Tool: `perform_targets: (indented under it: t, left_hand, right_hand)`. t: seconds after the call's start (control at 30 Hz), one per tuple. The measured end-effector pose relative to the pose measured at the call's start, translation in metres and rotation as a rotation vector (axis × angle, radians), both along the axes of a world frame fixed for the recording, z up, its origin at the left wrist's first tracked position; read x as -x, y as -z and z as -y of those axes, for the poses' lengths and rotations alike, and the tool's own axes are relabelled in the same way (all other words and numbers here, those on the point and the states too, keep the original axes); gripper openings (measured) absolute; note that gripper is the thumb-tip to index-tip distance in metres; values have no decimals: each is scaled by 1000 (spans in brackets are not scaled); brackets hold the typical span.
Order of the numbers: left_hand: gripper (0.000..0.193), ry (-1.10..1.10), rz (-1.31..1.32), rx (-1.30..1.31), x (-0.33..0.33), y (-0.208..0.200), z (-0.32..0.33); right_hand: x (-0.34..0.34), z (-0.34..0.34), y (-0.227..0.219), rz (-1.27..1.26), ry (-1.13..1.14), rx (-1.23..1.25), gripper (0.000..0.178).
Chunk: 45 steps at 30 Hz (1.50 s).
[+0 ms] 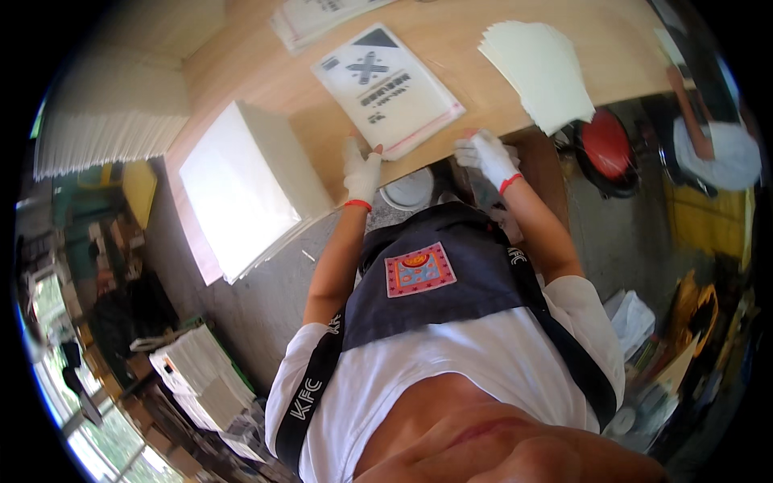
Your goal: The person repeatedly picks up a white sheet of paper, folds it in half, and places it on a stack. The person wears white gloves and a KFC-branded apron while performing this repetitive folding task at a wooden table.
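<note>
A printed paper stack (390, 90), white with dark print and a pink stripe, lies near the table's front edge. My left hand (361, 171), in a white glove with a red cuff, is at the stack's near left corner, thumb apart from the fingers. Past the near right corner, my right hand (487, 156) is at the table edge in a matching glove. Its fingers are partly bent but apart, with nothing seen in them. Whether the left fingertips touch the stack is hard to tell.
A tall block of white sheets (241, 185) stands on the table (475, 97) at left. Fanned pale sheets (541, 72) lie at right, partly over the edge. More printed sheets (322, 18) are at the back. A red-seated stool (605, 146) stands beyond; another person's arm (691, 121) shows far right.
</note>
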<state>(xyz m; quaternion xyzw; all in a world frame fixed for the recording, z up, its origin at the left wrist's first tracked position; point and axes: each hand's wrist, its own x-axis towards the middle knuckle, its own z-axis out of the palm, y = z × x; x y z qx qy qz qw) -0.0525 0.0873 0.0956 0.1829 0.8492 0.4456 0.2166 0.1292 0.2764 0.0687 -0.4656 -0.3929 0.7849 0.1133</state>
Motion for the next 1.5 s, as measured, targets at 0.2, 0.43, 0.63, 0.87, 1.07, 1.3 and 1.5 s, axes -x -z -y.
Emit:
perform_targets:
  t: [0.2,0.43,0.63,0.87,1.07,1.3,1.5]
  left_hand:
    - [38,377,-753,-208,-3,10,9]
    - [23,533,-768,156,9,13,-22]
    - [27,588,-781,476,14,-2,-39]
    - [30,560,-759,671,14,-13,-51]
    - [32,584,-720,617,8,-29,-51]
    - [35,489,-746,573,15,-6,-44]
    - [25,408,-679,139,32,23,-24]
  right_hand:
    - [-85,-58,-6,-21,618,-407,15]
    - [-109,-131,4,-51,359,-192,17]
    - [-108,-137,6,-134,463,-120,17]
    - [-94,-149,-14,-300,609,93,19]
    - [-106,-179,-7,-298,496,-104,12]
    - [-118,-83,-63,-480,115,-87,38]
    - [-131,-10,-33,-420,-91,183,37]
